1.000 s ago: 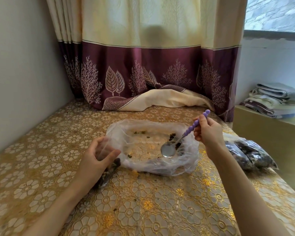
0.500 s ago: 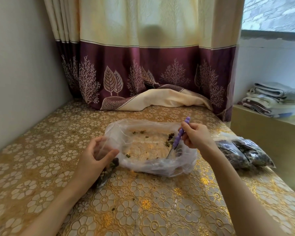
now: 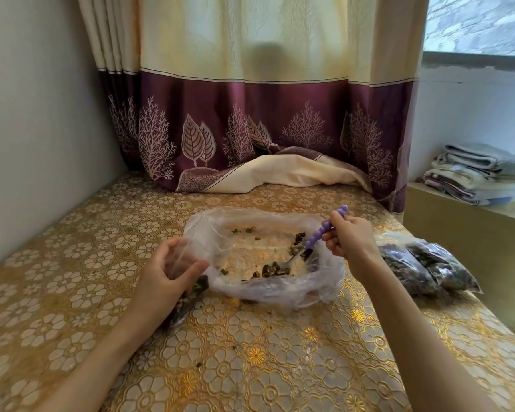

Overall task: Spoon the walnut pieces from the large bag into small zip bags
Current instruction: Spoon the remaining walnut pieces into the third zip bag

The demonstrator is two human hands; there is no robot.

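Few walnut pieces [image 3: 272, 269] remain in the large bag [image 3: 268, 292] on the desk [image 3: 250, 367], so the right hand [image 3: 350, 237] grips the spoon [image 3: 315, 237] scraping them together while the left hand [image 3: 168, 273] pinches the bag's rim open.

Single head-worn wide-angle view, looking forward and down from close above the counter [image 3: 72, 292], with both forearms entering from the lower edge, the curtain [image 3: 265, 114] facing the camera beyond, a wall at left and a window corner at upper right.
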